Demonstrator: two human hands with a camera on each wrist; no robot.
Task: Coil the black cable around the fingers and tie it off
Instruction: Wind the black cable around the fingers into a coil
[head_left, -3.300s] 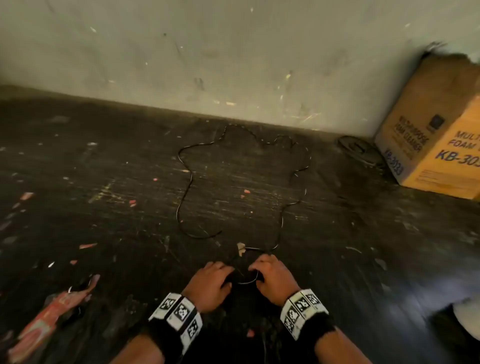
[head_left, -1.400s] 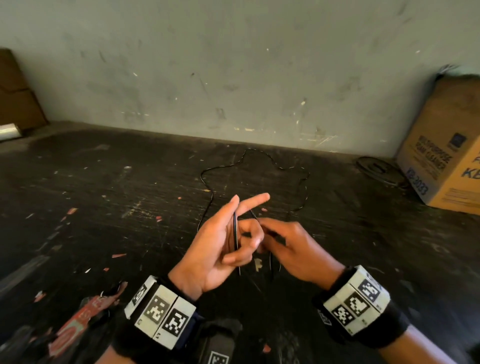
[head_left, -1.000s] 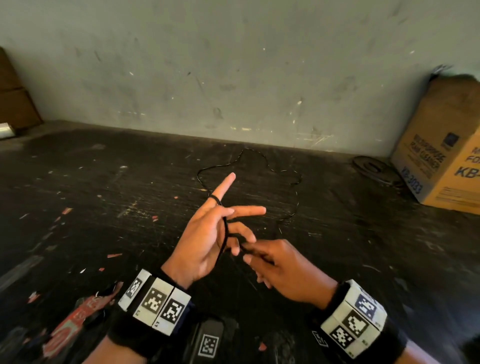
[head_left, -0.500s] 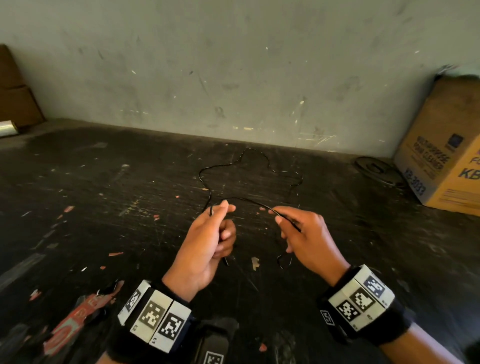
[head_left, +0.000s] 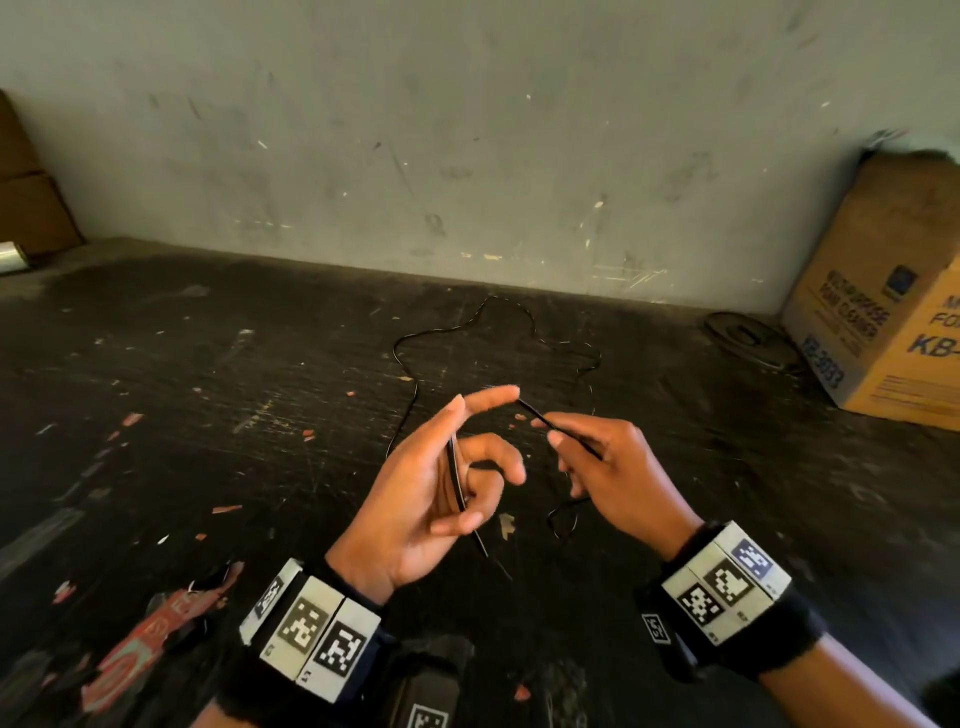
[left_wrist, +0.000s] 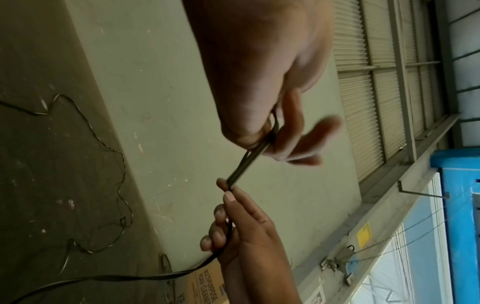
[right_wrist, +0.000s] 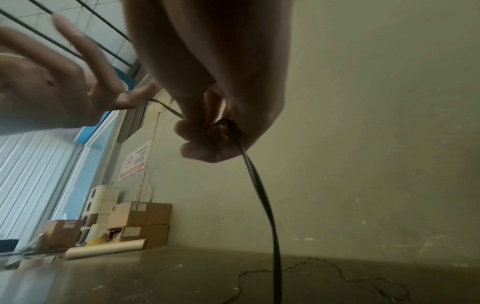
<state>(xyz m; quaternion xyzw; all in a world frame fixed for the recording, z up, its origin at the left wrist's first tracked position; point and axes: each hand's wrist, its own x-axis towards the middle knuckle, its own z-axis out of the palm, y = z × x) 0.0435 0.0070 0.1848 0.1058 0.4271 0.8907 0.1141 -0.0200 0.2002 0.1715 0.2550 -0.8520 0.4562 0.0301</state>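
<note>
A thin black cable (head_left: 456, 478) runs down my left palm, its short end hanging below the hand. My left hand (head_left: 467, 467) is raised palm-up with the index finger (head_left: 493, 397) pointing right, and its curled fingers hold the cable against the palm. From the index fingertip a taut stretch leads to my right hand (head_left: 558, 436), which pinches the cable between thumb and forefinger. In the left wrist view the cable (left_wrist: 249, 162) spans both hands. In the right wrist view the cable (right_wrist: 259, 185) drops from the right hand (right_wrist: 207, 127) to the table. The slack lies in a wavy loop (head_left: 488, 304) on the dark table.
A cardboard box (head_left: 893, 312) stands at the back right with a flat black disc (head_left: 748, 332) beside it. A red wrapper (head_left: 150, 639) lies near the front left. Brown boxes (head_left: 26, 208) sit at the far left, and the wall runs close behind the cable.
My left hand has turned palm-up and stretched its index finger out. The right hand has brought the cable nearer to that fingertip, and the stretch between the hands is shorter.
</note>
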